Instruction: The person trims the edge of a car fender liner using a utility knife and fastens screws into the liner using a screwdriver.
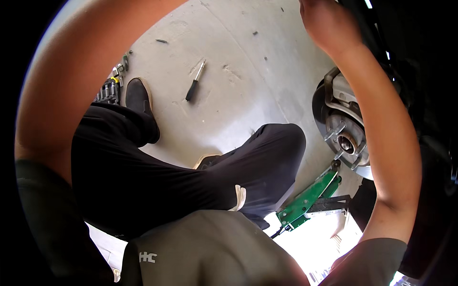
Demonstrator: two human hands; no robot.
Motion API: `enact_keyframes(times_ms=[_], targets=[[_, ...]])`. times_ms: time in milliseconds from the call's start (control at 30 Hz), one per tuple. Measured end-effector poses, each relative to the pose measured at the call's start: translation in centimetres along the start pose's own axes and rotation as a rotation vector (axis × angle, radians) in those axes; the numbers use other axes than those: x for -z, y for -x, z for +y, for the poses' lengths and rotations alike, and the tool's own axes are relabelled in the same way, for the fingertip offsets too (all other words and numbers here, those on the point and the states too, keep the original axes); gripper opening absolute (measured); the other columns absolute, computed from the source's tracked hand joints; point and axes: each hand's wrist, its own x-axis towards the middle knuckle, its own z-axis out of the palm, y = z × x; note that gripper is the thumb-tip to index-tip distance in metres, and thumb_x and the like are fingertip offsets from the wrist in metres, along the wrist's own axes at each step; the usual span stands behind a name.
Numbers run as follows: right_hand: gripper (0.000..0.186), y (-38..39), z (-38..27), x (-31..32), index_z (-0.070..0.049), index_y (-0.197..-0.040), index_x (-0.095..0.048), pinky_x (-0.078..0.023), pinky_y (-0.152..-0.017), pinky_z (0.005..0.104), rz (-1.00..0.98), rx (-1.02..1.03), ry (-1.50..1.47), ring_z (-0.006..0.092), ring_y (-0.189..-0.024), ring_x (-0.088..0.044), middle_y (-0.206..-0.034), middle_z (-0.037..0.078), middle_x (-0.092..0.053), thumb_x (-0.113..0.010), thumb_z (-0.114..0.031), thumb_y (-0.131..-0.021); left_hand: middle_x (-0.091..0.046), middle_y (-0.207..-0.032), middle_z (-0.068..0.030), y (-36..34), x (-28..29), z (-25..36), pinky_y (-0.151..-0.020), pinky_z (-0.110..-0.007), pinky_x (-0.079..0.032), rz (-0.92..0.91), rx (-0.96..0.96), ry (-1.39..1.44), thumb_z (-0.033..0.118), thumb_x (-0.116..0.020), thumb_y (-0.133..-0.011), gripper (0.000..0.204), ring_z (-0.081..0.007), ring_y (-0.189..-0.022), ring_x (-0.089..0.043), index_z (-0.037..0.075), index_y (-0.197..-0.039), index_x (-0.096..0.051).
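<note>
Head view, left hand out of frame, right hand (329, 26) cut by the upper edge, grip of either impossible to tell, studded wheel hub (338, 125) beside the right forearm (384, 119), green jack (307, 196) near the hub, screwdriver (192, 90) on the floor (253, 90).

Screwdriver (195, 82) on the floor (267, 90), between socket set (109, 90) at left and wheel hub (344, 139) at right.

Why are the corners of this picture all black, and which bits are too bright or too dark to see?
In the head view, the black corners are probably the wide fisheye lens's round edge; a patch below the green jack glares white; beyond the right arm it's mostly too dark to make out; the screwdriver on the pale floor shows clearly.
</note>
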Motion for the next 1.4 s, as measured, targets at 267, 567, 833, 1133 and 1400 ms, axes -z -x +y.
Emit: enact_keyframes(times_ms=[267,567,833,1133,1400], targets=[[0.021,0.4,-0.4,-0.9,-0.006,-0.106,-0.067,-0.059,-0.067,0.049,0.108,-0.011,0.075,0.0343,-0.078,-0.075,-0.09,0.017,-0.073,-0.047,-0.013,-0.102,-0.073,-0.089,-0.0254,0.2,-0.2,0.2,-0.077,-0.053,-0.057,0.073,-0.049,-0.044,0.029,-0.058,-0.099,0.032,-0.0455,-0.086,-0.072,0.002,-0.094,-0.075],[0.027,-0.3,-0.9,-1.5,-0.003,-0.109,-0.069,-0.06,-0.07,0.0487,0.033,-0.075,0.033,0.0352,-0.082,-0.076,-0.092,0.018,-0.076,-0.045,-0.014,-0.105,-0.071,-0.084,-0.0256,0.6,-0.9,0.1,-0.076,-0.053,-0.057,0.195,-0.117,-0.03,0.026,-0.061,-0.096,0.03,-0.0449,-0.082,-0.072,0.002,-0.087,-0.076],[0.03,-0.8,-0.9,-1.0,-0.003,-0.107,-0.072,-0.06,-0.08,0.0516,-0.018,-0.12,-0.061,0.0374,-0.089,-0.076,-0.097,0.019,-0.078,-0.044,-0.015,-0.105,-0.07,-0.081,-0.0279,0.9,-0.9,0.7,-0.073,-0.053,-0.057,0.225,-0.088,0.079,0.024,-0.061,-0.094,0.029,-0.0466,-0.08,-0.071,0.001,-0.083,-0.075],[0.027,-1.1,-0.4,-1.6,-0.005,-0.104,-0.073,-0.06,-0.083,0.0497,-0.02,-0.064,-0.047,0.0358,-0.092,-0.077,-0.1,0.02,-0.078,-0.049,-0.012,-0.097,-0.066,-0.072,-0.0129,-2.2,-0.9,-2.8,-0.054,-0.045,-0.051,0.146,-0.867,-1.135,0.02,-0.052,-0.101,0.029,-0.0285,-0.061,-0.068,-0.004,-0.093,-0.066],[0.027,-1.0,-0.4,-2.1,-0.007,-0.105,-0.074,-0.061,-0.086,0.047,-0.031,-0.107,-0.028,0.0315,-0.097,-0.077,-0.104,0.017,-0.079,-0.048,-0.011,-0.097,-0.068,-0.079,-0.0155,-0.6,1.6,3.1,-0.057,-0.042,-0.053,-0.281,0.036,-0.151,0.024,-0.039,-0.109,0.041,-0.028,-0.067,-0.069,0.001,-0.092,-0.068]])
